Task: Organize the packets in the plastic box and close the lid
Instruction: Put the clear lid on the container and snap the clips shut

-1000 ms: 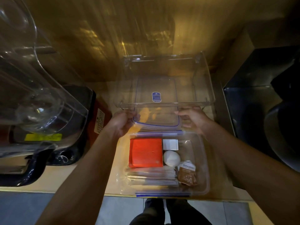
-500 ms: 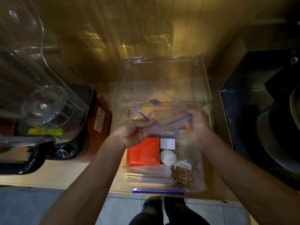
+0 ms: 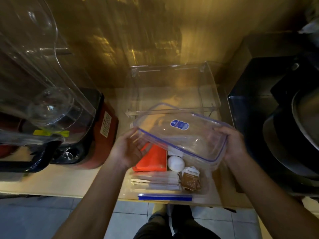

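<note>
Grip: both hands clamped on lid [image 3: 181, 135]; left hand [image 3: 128, 150] pinches left short edge, right hand [image 3: 232, 144] wraps right short edge.
Lid position: held in air, tilted, skewed over far half of plastic box [image 3: 206, 188]; not seated.
Box: open on counter [image 3: 69, 180] at near edge, blue latch flap [image 3: 164, 197] toward body.
Contents: orange packet [image 3: 151, 161], white round item [image 3: 176, 163], brown sachet [image 3: 190, 180], long clear packets [image 3: 155, 181]; all look below rim.
Handling: lid light, thin, probably flexes; smooth plastic likely slippery. Best held by short edges, clear of seal groove.
Obstacles: clear acrylic tray [image 3: 174, 94] just behind box; blender base [image 3: 96, 135] left, dark pot [image 3: 293, 135] right, both apart from box.
</note>
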The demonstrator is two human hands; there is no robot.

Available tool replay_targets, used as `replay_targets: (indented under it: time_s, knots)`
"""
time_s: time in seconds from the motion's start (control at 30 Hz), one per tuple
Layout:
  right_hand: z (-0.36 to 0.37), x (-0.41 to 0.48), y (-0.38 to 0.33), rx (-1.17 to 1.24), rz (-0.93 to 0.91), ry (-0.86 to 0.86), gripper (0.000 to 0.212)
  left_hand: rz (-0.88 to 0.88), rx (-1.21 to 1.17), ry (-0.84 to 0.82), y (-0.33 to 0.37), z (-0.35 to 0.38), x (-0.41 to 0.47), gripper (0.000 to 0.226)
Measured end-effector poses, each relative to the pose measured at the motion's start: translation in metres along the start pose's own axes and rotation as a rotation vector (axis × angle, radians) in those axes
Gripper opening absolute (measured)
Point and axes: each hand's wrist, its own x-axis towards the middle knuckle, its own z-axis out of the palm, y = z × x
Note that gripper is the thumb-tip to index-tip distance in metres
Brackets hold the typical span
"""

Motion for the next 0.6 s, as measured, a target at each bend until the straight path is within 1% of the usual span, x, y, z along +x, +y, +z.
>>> replay_targets:
  time_s: [0.03,0.07,0.13,0.2,0.23,0.3,0.37,0.43,0.5,0.53,0.6]
  knots:
    - [-0.003,-0.003,0.0,-0.013,0.002,-0.053,0.034,0.017,0.005,0.013,0.005,-0.008,0.0,0.021]
    - [-0.007,-0.005,0.0,-0.029,-0.005,-0.103,0.028,0.018,0.005,-0.013,0.01,-0.015,-0.002,0.027]
    - [-0.009,-0.01,0.0,-0.056,-0.008,-0.215,0.026,-0.011,0.044,-0.114,0.018,-0.027,-0.008,0.037]
    - [-0.006,-0.013,0.002,-0.109,-0.013,-0.326,0.027,-0.014,0.214,-0.128,0.02,-0.032,-0.012,0.035]
    - [-0.005,-0.012,0.003,-0.143,-0.03,-0.343,0.024,0.024,0.35,-0.089,0.018,-0.033,-0.013,0.034]
    - [0.0,-0.009,0.005,-0.217,-0.103,-0.253,0.022,0.187,0.594,0.079,0.007,-0.032,-0.012,0.022]
    - [0.003,-0.006,0.007,-0.294,-0.175,-0.141,0.024,0.372,0.649,0.223,-0.005,-0.035,-0.013,0.013]
    - [0.002,-0.005,0.011,-0.377,-0.207,-0.119,0.036,0.518,0.722,0.287,-0.014,-0.042,-0.014,0.009]
    - [-0.002,-0.007,0.02,-0.456,-0.204,-0.134,0.044,0.598,0.805,0.307,-0.02,-0.048,-0.014,0.008]
    - [-0.005,-0.009,0.025,-0.471,-0.187,-0.137,0.048,0.622,0.844,0.334,-0.022,-0.049,-0.012,0.017]
    - [-0.009,-0.012,0.033,-0.429,-0.145,-0.125,0.053,0.669,0.983,0.425,-0.024,-0.047,-0.008,0.046]
